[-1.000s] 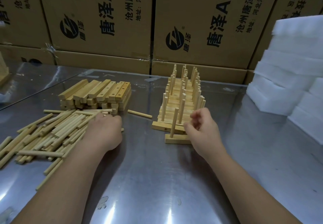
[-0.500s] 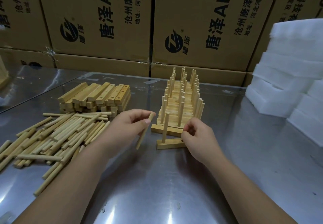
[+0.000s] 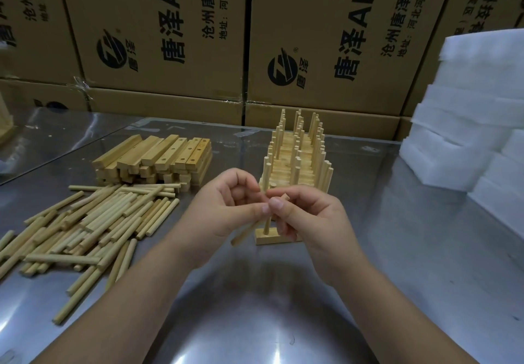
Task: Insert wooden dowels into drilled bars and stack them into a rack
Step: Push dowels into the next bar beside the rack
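My left hand and my right hand meet above a short drilled bar lying on the steel table. One dowel stands upright in the bar's left hole. Both hands pinch a second dowel, which slants down to the left; its upper end shows between my right fingers. Behind the hands stands the rack of stacked bars with several upright dowels. Loose dowels lie in a heap on the left, and a stack of drilled bars sits behind that heap.
Cardboard boxes form a wall along the back of the table. White foam blocks are piled at the right. A wooden object shows at the far left edge.
My left hand picked a dowel from the heap and carried it right to my right hand. My right hand left the bar and now pinches the dowel's upper end.
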